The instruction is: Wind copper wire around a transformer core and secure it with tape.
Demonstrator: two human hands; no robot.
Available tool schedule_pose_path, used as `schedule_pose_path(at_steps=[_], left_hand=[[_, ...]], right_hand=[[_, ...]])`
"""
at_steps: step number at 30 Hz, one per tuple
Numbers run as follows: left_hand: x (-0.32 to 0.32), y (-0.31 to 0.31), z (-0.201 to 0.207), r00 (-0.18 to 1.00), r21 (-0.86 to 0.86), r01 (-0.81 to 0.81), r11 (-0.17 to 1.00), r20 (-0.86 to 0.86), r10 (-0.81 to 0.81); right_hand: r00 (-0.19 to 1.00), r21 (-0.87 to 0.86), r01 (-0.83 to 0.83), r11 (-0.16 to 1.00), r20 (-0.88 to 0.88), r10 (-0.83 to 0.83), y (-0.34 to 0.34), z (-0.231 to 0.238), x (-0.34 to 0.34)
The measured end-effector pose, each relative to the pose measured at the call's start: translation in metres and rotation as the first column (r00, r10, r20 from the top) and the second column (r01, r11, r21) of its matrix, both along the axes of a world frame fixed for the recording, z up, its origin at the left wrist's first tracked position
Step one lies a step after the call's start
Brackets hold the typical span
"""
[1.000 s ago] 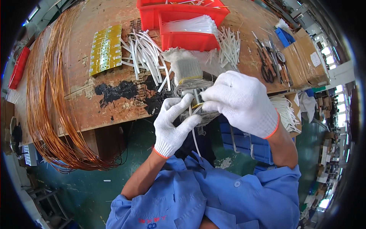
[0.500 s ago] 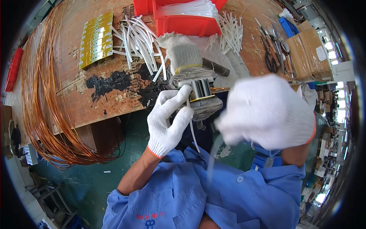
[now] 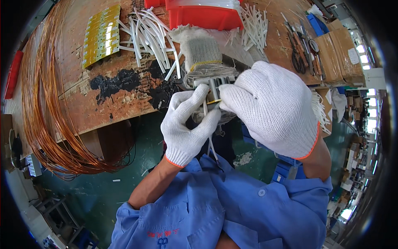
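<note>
A slotted metal core point(image 3: 214, 88) with a yellowish rim sits against a cloth-wrapped holder point(image 3: 202, 50) at the bench edge. My left hand point(image 3: 182, 130), in a white knitted glove, is closed at the core's left side, its index fingertip on the core. A thin white strip point(image 3: 205, 108) passes between its thumb and index finger, and a thin length hangs below toward my lap. My gloved right hand point(image 3: 275, 106) is closed in a pinch at the core's right side. Its fingers cover that side, hiding what they pinch.
Loose white tubes point(image 3: 145, 39) lie left of the holder, beside yellow-taped pieces point(image 3: 101, 35). Behind stands a red bin point(image 3: 205, 18). Coiled copper wire point(image 3: 45, 103) drapes over the bench's left side. Scissors point(image 3: 297, 62) and other tools lie right, near a cardboard box point(image 3: 338, 56).
My right hand has moved left and toward the core, from a blurred position at the right with a pale strip trailing below it. My left hand stays at the core, its thumb slightly farther right.
</note>
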State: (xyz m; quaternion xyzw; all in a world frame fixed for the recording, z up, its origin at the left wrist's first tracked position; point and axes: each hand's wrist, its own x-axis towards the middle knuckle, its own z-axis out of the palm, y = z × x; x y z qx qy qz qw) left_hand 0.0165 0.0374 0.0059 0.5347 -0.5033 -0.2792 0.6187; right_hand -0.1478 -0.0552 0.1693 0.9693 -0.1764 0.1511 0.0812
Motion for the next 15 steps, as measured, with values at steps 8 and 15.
schedule_pose_path(at_steps=[8,15], left_hand=[[-0.021,-0.003,0.003,0.976,0.018,-0.211,0.977,-0.052,0.212],[-0.021,-0.007,0.004,0.978,-0.041,-0.207,0.977,-0.020,0.207]], right_hand=[[0.962,0.295,0.074,0.953,0.231,-0.147,-0.019,-0.017,-0.011],[0.875,0.746,0.302,0.593,0.031,-0.484,0.014,-0.070,-0.081]])
